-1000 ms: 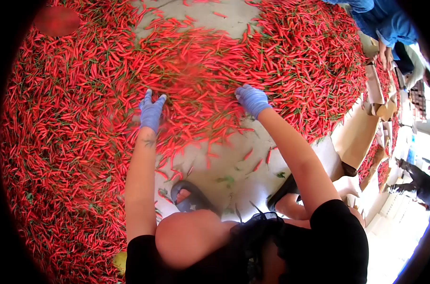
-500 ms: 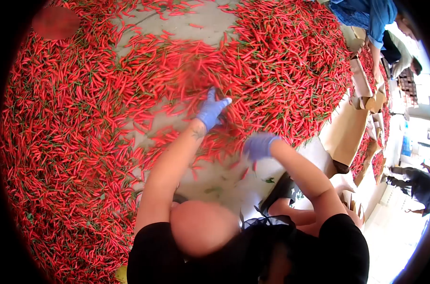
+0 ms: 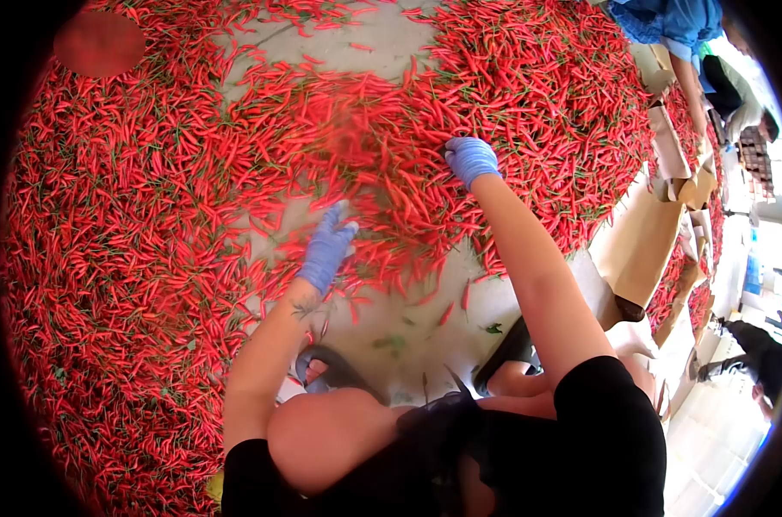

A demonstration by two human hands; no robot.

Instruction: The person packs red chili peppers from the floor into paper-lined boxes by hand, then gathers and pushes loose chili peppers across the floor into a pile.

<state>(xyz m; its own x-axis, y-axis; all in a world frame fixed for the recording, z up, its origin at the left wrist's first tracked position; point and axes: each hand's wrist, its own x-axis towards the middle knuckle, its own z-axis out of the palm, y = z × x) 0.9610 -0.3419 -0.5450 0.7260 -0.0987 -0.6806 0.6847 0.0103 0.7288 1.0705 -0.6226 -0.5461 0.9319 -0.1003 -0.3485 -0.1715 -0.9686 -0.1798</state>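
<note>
Red chillies with green stems (image 3: 546, 112) lie in a thick layer across the pale floor (image 3: 322, 52). My left hand (image 3: 329, 247), in a blue glove, is over a thinly covered patch, its fingers apart beside some loose chillies. Nothing shows in it. My right hand (image 3: 471, 161), also gloved in blue, rests at the edge of the denser heap on the right with its fingers curled. Whether chillies are inside that curl is hidden.
Open cardboard boxes (image 3: 641, 246) stand at the right, some with chillies. Another person in a blue garment (image 3: 679, 21) reaches down at the upper right. My shoe (image 3: 335, 370) is near the bottom centre. A dark-clothed person (image 3: 757, 349) is at the far right.
My left hand went right to the middle, then came back left and down. The right hand pulled down towards me, then moved up to the heap. Bare floor now shows where chillies lay.
</note>
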